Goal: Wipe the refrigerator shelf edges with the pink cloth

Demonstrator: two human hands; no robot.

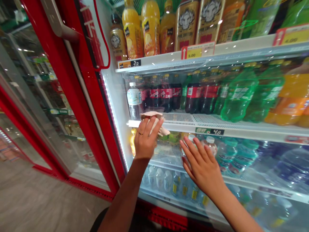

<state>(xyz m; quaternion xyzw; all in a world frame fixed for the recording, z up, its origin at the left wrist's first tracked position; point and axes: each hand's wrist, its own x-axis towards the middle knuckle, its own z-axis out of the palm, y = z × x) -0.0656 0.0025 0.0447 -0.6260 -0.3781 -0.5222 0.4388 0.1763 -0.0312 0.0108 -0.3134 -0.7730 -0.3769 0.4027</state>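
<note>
My left hand (146, 137), with a ring on one finger, is closed on a pale cloth (158, 124) at the front edge of the second shelf (178, 126), near its left end. Just behind the cloth stands a clear bottle with a white cap (134, 100). To the right, my right hand (201, 164) is held with its fingers stretched out and nothing in it, in front of the lower shelf. Behind its fingertips is a white-capped bottle (210, 145), partly hidden. Whether my right hand touches anything I cannot tell.
Dark cola bottles (166, 93) and green bottles (240, 91) line the second shelf. Above are orange drinks (151, 29) and gold cans (187, 24). Price tags (198, 51) stick out along the shelf edges. A red-framed door (72, 80) with a metal handle (56, 22) is at left.
</note>
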